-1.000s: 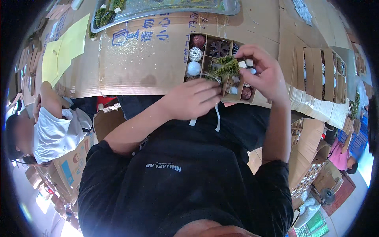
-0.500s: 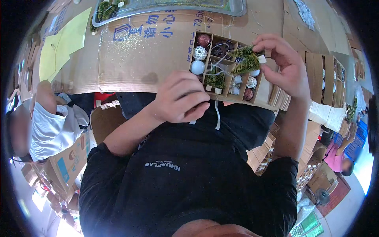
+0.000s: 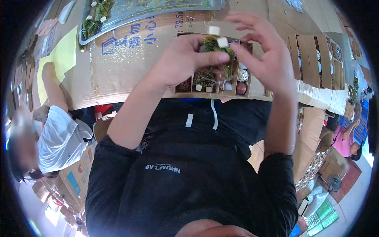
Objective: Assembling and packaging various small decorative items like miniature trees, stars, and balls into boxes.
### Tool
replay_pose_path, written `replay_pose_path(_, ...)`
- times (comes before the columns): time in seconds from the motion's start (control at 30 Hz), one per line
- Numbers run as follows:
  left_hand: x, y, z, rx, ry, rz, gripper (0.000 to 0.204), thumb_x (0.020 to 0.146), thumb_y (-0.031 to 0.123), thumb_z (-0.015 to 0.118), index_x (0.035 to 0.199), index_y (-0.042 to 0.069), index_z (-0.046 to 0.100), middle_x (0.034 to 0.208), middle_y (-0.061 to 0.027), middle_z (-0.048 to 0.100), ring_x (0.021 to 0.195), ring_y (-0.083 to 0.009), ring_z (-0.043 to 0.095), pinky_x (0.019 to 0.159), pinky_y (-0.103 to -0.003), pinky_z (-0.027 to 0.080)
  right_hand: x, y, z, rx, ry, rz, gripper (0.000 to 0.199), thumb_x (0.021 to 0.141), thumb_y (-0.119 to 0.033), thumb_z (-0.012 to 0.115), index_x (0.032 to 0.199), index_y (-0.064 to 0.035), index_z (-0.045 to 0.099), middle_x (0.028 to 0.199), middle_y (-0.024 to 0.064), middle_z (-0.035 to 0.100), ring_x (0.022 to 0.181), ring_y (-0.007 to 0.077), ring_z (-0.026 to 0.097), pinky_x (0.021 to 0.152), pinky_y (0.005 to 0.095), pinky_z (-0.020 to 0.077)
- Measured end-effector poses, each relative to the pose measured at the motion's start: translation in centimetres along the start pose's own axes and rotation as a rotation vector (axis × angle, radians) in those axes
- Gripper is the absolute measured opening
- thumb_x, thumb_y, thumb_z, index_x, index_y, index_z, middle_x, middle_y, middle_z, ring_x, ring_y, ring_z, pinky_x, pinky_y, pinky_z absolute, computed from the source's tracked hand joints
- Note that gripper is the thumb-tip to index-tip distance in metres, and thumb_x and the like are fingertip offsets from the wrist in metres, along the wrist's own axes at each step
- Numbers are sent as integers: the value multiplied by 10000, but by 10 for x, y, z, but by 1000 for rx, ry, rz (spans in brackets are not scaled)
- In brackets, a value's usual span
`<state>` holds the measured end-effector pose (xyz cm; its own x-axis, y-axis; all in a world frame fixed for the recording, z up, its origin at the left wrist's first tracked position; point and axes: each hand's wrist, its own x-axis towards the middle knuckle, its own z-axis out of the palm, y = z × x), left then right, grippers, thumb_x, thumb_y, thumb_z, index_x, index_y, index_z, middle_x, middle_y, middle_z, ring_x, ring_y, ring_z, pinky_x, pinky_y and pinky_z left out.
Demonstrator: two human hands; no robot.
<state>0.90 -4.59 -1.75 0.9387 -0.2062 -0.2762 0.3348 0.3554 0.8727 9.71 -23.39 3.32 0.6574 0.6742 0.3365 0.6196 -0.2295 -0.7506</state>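
Your divided box [image 3: 215, 91] sits on the table [image 3: 130, 75] before you, tray [image 3: 118, 17] behind-left, box stack [image 3: 316, 59] right.

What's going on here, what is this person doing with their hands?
A person in a black top holds small green miniature trees with pale square bases between both hands, above a cardboard compartment box. The left hand pinches them; the right hand has its fingers spread beside them. The box already holds another little tree and small ball ornaments. A metal tray of more green pieces lies further back.
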Motion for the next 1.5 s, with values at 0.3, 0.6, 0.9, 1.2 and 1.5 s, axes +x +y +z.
replay_pose_path(0.3, -7, -12, -9, -146, 405, 131, 325, 938, 126, 714, 1159, -78, 592, 1053, -166, 704, 966, -249, 702, 883, -372, 585, -60, -12, 66, 528, 147, 737, 194, 965, -191, 683, 910, -5, 685, 734, -31, 623, 629, 33, 521, 571, 200, 431)
replay_pose_path(0.6, -14, -9, -14, -375, 387, 57, 353, 1007, 260, 621, 1179, -45, 575, 1086, -187, 689, 984, -274, 706, 853, -381, 602, -60, 5, 25, 1907, 93, 435, 193, 1030, -198, 514, 1098, -32, 585, 1074, 62, 573, 626, 69, 428, 447, 166, 305)
replay_pose_path(0.9, -27, -4, 6, -426, 321, -21, 379, 1055, 361, 511, 1181, 10, 579, 1091, -165, 698, 976, -248, 702, 815, -371, 559, -53, 2, 25, 1099, 332, 738, 128, 964, -77, 568, 1021, 3, 651, 709, -6, 524, 549, 45, 420, 478, 188, 319)
replay_pose_path(1.2, -18, -22, 25, -709, 182, -161, 437, 1033, 473, 510, 1193, 72, 578, 1139, -155, 667, 1050, -262, 666, 948, -402, 527, -69, -12, 53, 762, 394, 409, 55, 892, 28, 624, 933, 8, 654, 999, 45, 606, 773, 72, 578, 667, 235, 492)
replay_pose_path(1.5, -2, -32, 31, -871, 44, -127, 443, 1040, 457, 496, 1225, 64, 581, 1269, -231, 630, 1167, -309, 630, 964, -409, 520, -94, -6, 60, 411, 370, 184, 77, 849, 20, 668, 924, 4, 676, 1049, 92, 599, 745, 118, 579, 578, 238, 457)
